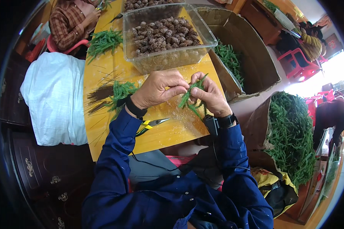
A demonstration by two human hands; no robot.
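Observation:
A green artificial pine sprig [185, 100] is pinched in my right hand [214, 100], its needled ends hanging below the fingers over the table. My left hand [158, 88] meets it from the other side, thumb and forefinger pressed together close to the sprig's stem. What sits between those left fingertips is too small to make out. Below my left wrist lie yellow-and-black pliers [151, 126], jaws pointing right. A bundle of thin brown wires [100, 93] rests left of my left hand, beside more green sprigs [122, 91].
A clear plastic bin [156, 63] of pine cones [166, 34] stands beyond my hands on the yellow table [99, 141]. Cardboard boxes [252, 49] with greenery [290, 133] are at the right. A white sack [55, 99] stands left. Another person [70, 24] sits far left.

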